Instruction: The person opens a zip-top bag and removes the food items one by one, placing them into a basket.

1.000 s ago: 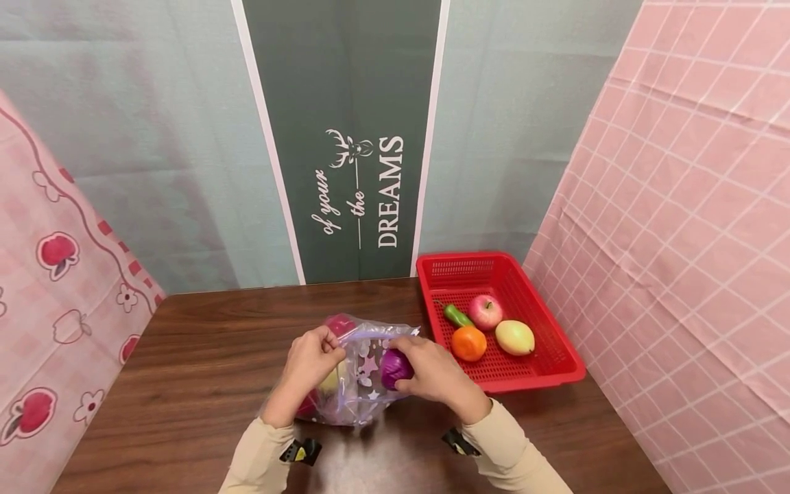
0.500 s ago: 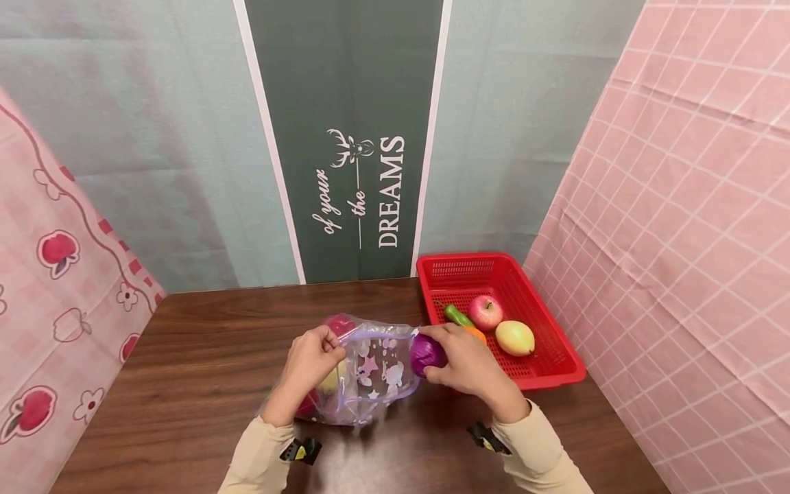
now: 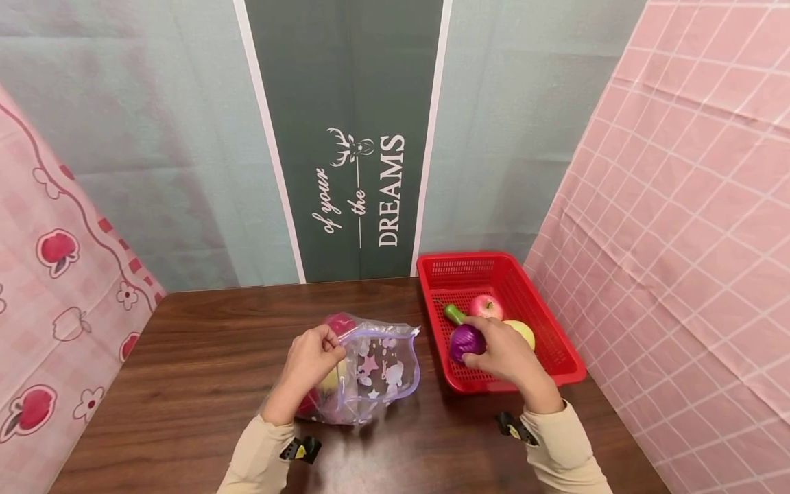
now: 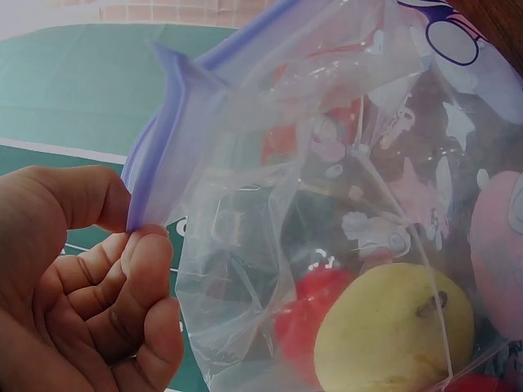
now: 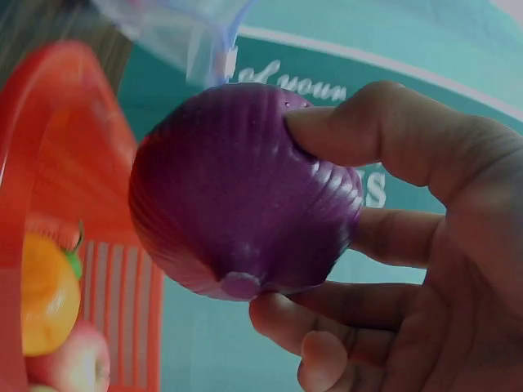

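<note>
My left hand (image 3: 315, 357) pinches the purple zip edge of a clear printed zip bag (image 3: 389, 370) between thumb and finger, and the bag's mouth gapes toward the right. Through the plastic show a yellow fruit (image 4: 392, 327) and a red one (image 4: 306, 318) behind it. A purple onion (image 5: 245, 192) is gripped in my right hand (image 3: 509, 353), thumb on one side and fingers on the other. In the head view the onion overlaps the near left part of the red basket (image 3: 561, 379). The orange (image 5: 49, 294) in the basket is hidden there, but shows in the right wrist view.
Inside the basket lie a green pepper (image 3: 453, 313), a pink-red apple (image 3: 485, 306) and a yellow pear-like fruit (image 3: 523, 332). Basket and bag share a brown wooden table (image 3: 204, 357). Cloth hangings stand behind and on both sides.
My right hand has carried the onion rightward, from the bag's mouth to over the basket, covering the orange. My left hand keeps its pinch on the bag in the same place.
</note>
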`<state>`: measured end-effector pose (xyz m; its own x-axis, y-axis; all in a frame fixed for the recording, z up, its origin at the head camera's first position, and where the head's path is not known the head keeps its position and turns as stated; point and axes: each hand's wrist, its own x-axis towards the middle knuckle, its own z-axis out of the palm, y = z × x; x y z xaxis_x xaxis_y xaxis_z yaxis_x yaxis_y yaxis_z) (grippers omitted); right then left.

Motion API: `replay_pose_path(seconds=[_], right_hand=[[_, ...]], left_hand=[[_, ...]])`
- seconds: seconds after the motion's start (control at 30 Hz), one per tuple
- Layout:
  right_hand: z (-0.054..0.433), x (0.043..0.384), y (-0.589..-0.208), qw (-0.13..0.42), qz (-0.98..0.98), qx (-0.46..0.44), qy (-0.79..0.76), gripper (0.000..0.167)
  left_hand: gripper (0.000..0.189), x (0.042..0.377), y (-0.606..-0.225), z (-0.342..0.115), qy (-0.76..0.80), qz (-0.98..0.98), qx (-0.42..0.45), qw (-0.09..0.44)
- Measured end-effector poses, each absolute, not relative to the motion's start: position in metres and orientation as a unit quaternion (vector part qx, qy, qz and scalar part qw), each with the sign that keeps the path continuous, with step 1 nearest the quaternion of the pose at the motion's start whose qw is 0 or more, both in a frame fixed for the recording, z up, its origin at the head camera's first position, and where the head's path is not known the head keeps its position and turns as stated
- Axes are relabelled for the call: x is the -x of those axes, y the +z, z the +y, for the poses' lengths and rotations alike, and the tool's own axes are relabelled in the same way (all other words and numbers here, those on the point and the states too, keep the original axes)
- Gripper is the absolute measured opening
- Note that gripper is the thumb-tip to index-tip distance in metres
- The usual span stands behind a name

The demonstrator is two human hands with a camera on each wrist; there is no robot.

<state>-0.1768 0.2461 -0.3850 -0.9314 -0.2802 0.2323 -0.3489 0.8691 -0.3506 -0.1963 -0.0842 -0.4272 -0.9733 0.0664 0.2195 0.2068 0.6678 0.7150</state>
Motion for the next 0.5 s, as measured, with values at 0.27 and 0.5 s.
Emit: replay_pose_path(seconds=[0.27,0.5], right_hand=[[0.277,0.181,-0.401,0.046,-0.972,-0.1,0.209,0.065],[0.297,0.184,-0.415,0.032,-0.975,-0.043,0.214,0.057]], left_hand=[[0.014,0.196,-0.428,-0.084,-0.402,-0.909,0.07,0.082],[0.014,0.195,-0.428,-0.084,-0.405,-0.908,0.07,0.083]])
